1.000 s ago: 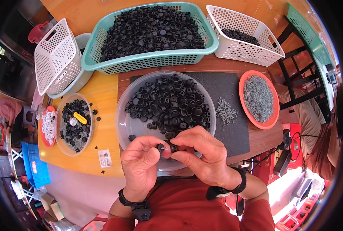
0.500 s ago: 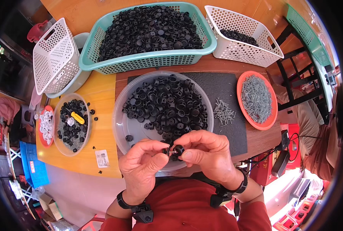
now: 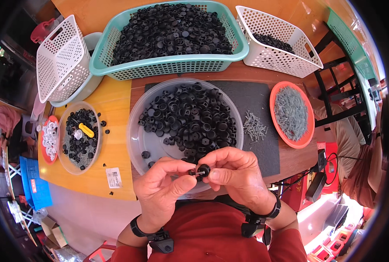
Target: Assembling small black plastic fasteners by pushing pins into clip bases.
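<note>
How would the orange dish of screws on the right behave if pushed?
The orange dish is probably heavy for its size, heaped with metal screws. They lie loose near its rim, so some might spill.

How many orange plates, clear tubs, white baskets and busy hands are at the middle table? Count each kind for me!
Orange plates: 2 (right plate, left plate)
Clear tubs: 2 (big tub, small tub)
White baskets: 2 (left basket, right basket)
Hands: 2 (left hand, right hand)
Total: 8
</note>
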`<state>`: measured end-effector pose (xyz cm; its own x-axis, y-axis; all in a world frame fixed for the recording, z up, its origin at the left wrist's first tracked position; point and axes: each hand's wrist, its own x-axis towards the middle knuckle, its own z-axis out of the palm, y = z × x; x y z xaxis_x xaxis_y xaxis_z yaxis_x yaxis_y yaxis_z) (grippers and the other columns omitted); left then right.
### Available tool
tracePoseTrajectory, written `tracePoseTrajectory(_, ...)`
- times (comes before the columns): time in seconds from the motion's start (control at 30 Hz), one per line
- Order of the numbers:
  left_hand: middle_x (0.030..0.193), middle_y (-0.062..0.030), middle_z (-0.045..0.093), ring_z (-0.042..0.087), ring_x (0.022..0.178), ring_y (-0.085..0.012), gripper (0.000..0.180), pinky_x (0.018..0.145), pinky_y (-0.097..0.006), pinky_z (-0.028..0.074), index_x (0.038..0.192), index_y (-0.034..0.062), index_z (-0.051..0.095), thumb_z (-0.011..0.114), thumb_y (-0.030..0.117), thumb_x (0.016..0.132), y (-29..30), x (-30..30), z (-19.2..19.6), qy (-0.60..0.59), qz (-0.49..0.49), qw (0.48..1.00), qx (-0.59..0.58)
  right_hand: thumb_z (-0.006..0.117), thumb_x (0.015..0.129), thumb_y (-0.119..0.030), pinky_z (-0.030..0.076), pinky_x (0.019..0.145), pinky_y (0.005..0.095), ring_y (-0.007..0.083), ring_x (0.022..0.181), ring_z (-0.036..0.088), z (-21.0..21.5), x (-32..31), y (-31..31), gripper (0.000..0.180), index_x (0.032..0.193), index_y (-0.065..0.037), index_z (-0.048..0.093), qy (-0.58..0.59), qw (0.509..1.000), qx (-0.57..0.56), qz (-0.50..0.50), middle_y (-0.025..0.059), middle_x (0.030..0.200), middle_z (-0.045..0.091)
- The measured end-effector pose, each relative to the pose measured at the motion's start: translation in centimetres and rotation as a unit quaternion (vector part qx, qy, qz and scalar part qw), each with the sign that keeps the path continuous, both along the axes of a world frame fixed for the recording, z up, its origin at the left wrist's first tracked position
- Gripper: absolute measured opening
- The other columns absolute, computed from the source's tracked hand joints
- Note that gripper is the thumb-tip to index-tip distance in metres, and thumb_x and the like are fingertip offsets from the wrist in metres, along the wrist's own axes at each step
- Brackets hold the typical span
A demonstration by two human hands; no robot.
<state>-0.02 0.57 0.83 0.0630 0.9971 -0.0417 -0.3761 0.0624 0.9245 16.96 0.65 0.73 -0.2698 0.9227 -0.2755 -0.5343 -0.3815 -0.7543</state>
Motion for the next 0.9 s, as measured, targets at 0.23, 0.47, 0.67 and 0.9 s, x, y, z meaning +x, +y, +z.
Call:
tracePoseTrajectory(0.23,0.086,-0.0088,0.062,0.06,0.077,-0.0146,0.023,0.068,-0.025,0.048,0.096,-0.0037,0.063,0.072,0.0,0.076,-0.02,-0.62,0.33,0.182,-0.003,0.976,0.117,0.062,0.081,0.004,0.048,0.059,0.0197,0.0068,0.068,0.056,0.09,-0.24,0.03,0.023,0.104,0.001,0.063,-0.022,1.0,0.012,-0.009,0.0063,0.089,0.066)
tracePoseTrajectory(0.47,0.082,-0.0058,0.058,0.054,0.073,-0.0122,0.022,0.062,-0.021,0.041,0.092,-0.0026,0.064,0.073,0.0,0.073,-0.22,-0.17,0.73,0.243,0.018,0.962,0.122,0.063,0.081,0.005,0.048,0.06,0.0191,0.0057,0.069,0.056,-0.27,-0.22,-0.18,0.024,0.105,0.0,0.063,-0.039,0.999,0.03,-0.01,0.0049,0.09,0.066)
tracePoseTrajectory(0.67,0.081,-0.0088,0.063,0.061,0.07,-0.0174,0.022,0.059,-0.026,0.048,0.093,0.001,0.065,0.074,0.006,0.073,-0.1,-0.47,0.66,0.318,0.014,0.934,0.165,0.064,0.079,0.005,0.049,0.06,0.02,0.0079,0.068,0.057,-0.2,-0.48,-0.2,0.025,0.104,0.002,0.063,-0.059,0.997,0.031,-0.025,0.0069,0.088,0.065)
tracePoseTrajectory(0.9,0.081,-0.0091,0.063,0.06,0.069,-0.018,0.022,0.059,-0.026,0.047,0.091,0.0012,0.064,0.075,0.006,0.073,0.09,-0.41,0.39,0.325,0.009,0.928,0.18,0.066,0.076,0.008,0.052,0.067,0.024,0.0126,0.076,0.062,-0.41,-0.6,-0.41,0.025,0.1,0.004,0.062,-0.112,0.991,0.057,-0.046,0.0109,0.089,0.065)
